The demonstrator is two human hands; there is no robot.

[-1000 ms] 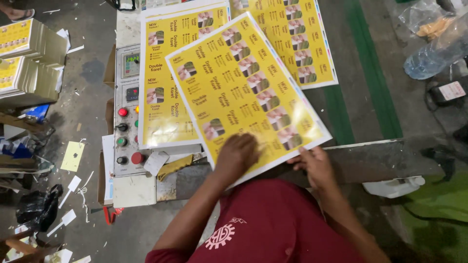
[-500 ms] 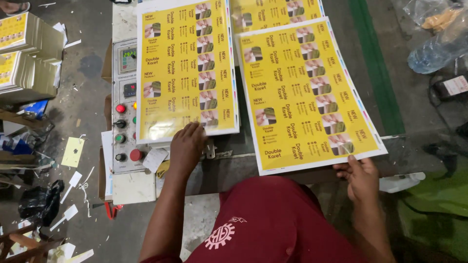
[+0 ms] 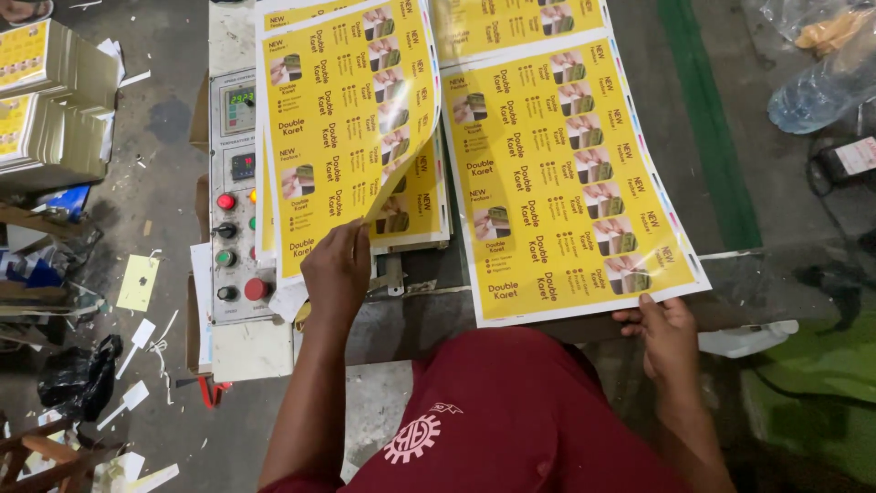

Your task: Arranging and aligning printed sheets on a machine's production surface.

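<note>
1. A control panel [image 3: 235, 196] with round red and green buttons sits at the left of the counter [image 3: 401, 329].
2. The left hand [image 3: 336, 269] pinches the lifted corner of the top yellow printed sheet [image 3: 342, 119] on a stack.
3. The right hand [image 3: 666, 333] grips the near edge of a second yellow sheet [image 3: 566, 173] lying flat.

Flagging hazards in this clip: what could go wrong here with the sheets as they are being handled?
1. The left hand lifts the top yellow sheet by one curled corner; it might crease.
2. The right hand grips the right-hand sheet only at its overhanging edge; it could slip off.
3. The lifted sheet overlaps the control panel, hiding some of its face.
</note>
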